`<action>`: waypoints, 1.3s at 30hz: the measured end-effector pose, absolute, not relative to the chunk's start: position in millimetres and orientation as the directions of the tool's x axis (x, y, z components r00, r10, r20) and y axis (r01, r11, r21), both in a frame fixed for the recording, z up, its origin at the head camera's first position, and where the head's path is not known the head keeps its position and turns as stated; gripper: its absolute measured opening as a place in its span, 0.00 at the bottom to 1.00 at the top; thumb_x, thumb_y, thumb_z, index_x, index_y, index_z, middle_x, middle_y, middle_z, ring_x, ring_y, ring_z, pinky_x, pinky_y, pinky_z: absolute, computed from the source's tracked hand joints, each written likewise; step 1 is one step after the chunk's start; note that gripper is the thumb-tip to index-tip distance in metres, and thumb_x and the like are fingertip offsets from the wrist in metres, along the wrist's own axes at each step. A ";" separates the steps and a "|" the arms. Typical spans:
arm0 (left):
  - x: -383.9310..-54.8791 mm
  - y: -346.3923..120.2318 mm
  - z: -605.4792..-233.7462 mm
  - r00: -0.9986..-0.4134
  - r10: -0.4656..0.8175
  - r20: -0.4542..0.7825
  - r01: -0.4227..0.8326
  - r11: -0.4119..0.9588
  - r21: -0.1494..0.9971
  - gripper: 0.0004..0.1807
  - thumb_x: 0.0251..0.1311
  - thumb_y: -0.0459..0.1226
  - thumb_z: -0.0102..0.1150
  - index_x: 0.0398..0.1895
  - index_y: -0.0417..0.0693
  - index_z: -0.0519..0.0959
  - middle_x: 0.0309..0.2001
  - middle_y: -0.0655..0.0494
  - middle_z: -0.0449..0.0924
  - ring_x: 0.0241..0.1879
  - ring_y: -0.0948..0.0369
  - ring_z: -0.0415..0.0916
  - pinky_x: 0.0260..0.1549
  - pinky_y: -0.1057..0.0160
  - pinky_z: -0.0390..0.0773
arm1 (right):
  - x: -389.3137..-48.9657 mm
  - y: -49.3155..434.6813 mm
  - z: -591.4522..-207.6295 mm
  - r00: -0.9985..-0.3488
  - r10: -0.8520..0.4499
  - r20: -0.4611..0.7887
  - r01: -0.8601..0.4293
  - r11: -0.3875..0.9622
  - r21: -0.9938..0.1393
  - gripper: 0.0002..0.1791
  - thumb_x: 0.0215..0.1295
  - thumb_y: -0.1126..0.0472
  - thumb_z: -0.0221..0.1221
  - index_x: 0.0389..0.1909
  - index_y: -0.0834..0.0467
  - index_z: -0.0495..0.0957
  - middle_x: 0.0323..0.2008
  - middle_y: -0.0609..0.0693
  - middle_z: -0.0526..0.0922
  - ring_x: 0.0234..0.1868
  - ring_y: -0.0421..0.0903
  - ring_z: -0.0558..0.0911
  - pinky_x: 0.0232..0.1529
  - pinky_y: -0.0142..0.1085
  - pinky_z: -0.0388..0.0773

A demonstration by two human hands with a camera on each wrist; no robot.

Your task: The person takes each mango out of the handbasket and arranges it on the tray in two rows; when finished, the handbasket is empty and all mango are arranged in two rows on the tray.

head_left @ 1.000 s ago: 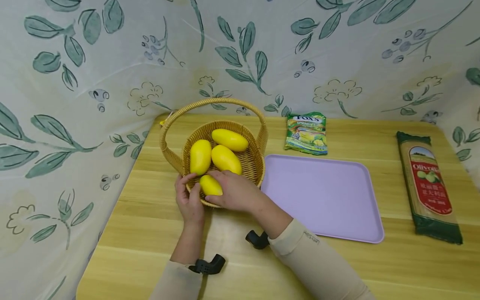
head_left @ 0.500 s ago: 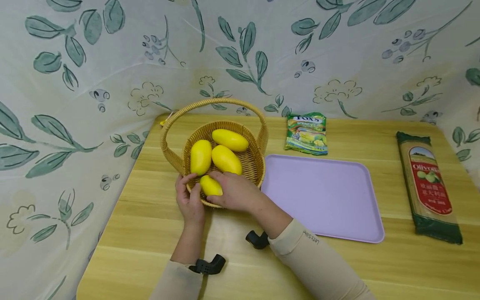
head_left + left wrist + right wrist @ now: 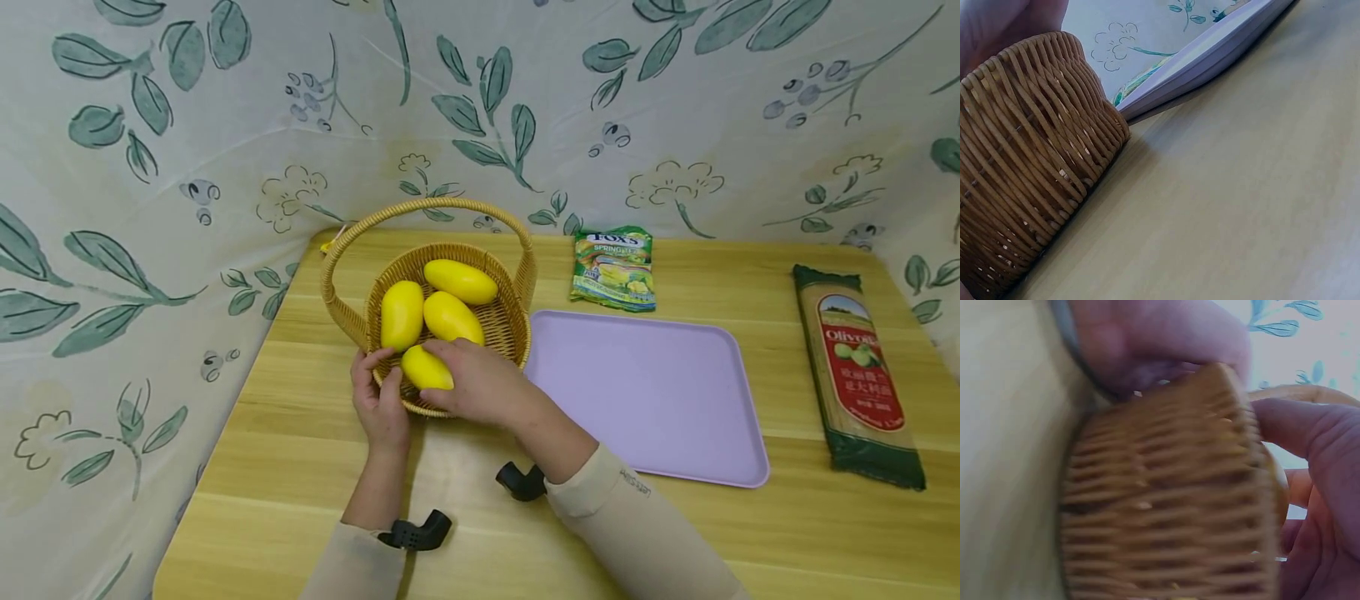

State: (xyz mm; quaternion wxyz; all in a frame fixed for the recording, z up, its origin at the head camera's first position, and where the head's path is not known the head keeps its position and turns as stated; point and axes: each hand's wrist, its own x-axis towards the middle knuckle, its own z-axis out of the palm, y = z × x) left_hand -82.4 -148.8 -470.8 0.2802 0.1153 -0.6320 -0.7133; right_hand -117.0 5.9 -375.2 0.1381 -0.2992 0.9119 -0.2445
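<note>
In the head view a wicker basket (image 3: 508, 333) with a tall arched handle stands on the table and holds yellow mangoes. My left hand (image 3: 384, 412) grips the basket's near left rim, thumb and fingers on either side of the wall. My right hand (image 3: 483, 383) holds one mango (image 3: 427, 368) at the near rim, fingers over its top and thumb below. Three more lie behind it: a left mango (image 3: 402, 315), a middle mango (image 3: 452, 317) and a back mango (image 3: 460, 281). The right wrist view shows the basket's woven outer wall (image 3: 1166, 500), with the right hand (image 3: 1335, 481) reaching over its rim.
A lilac tray (image 3: 645, 400) lies right of the basket, close to it. Behind the tray is a green candy bag (image 3: 612, 268). A pack of spaghetti (image 3: 858, 375) lies at the far right. Patterned cloth (image 3: 480, 100) hangs behind the wooden table (image 3: 300, 467).
The right hand and the mango in it have shifted slightly to the right and tilted, and the right forearm has moved a little with them. The left hand and basket stay in place.
</note>
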 end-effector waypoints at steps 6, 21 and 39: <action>-81.9 -148.8 -470.3 -0.820 -0.541 0.188 0.257 -0.054 0.965 0.15 0.61 0.25 0.49 0.50 0.28 0.73 0.72 0.44 0.62 0.76 0.52 0.56 0.75 0.55 0.52 | -117.4 27.9 -355.6 -0.804 -0.594 -0.030 -0.467 0.663 -0.585 0.35 0.68 0.46 0.63 0.73 0.53 0.69 0.63 0.56 0.79 0.56 0.50 0.80 0.58 0.48 0.78; -81.1 -148.0 -470.0 -0.825 -0.539 0.172 0.244 -0.064 0.968 0.15 0.62 0.25 0.49 0.51 0.28 0.73 0.73 0.44 0.61 0.76 0.52 0.54 0.76 0.54 0.49 | -121.4 104.3 -326.2 -0.908 -0.414 0.069 -0.295 0.512 -0.807 0.24 0.70 0.55 0.60 0.65 0.49 0.71 0.53 0.51 0.79 0.42 0.50 0.77 0.42 0.43 0.76; -80.6 -147.4 -470.3 -0.827 -0.541 0.154 0.225 -0.068 0.972 0.15 0.63 0.26 0.49 0.51 0.27 0.72 0.75 0.46 0.58 0.79 0.52 0.50 0.78 0.50 0.45 | -117.1 163.0 -347.3 -0.893 -0.450 -0.007 -0.189 0.389 -0.902 0.20 0.65 0.58 0.66 0.57 0.54 0.77 0.49 0.54 0.79 0.43 0.54 0.77 0.40 0.37 0.78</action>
